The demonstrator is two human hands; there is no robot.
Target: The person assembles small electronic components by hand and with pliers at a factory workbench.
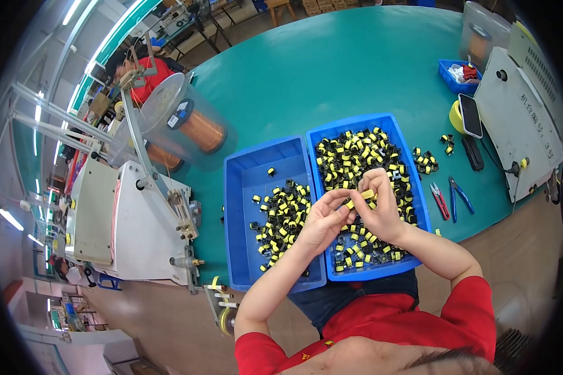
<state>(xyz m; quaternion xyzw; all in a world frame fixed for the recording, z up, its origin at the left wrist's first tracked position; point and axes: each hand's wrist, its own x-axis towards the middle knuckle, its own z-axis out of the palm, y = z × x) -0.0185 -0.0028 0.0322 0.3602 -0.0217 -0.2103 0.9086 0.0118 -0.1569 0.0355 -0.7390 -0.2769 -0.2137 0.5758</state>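
Observation:
My left hand [324,220] and my right hand [383,211] come together above the right-hand blue tray [423,232]. Both are closed, with fingertips pinching at small yellow-taped coil bobbins. One yellow-taped bobbin [369,194] shows between the fingers and thumb of my right hand. A bit of yellow also appears at my left fingertips, partly covered by them. Beneath my hands the tray is heaped with black and yellow bobbins [356,153]. The adjoining left-hand blue tray [236,206] holds a looser pile of the same bobbins [284,215].
Red-handled pliers [441,203], blue-handled pliers [463,197], a phone [470,115] and loose bobbins [425,162] lie right of the trays on the green table [281,81]. A winding machine with copper wire spools [202,131] stands left; a grey machine box [519,119] is at right.

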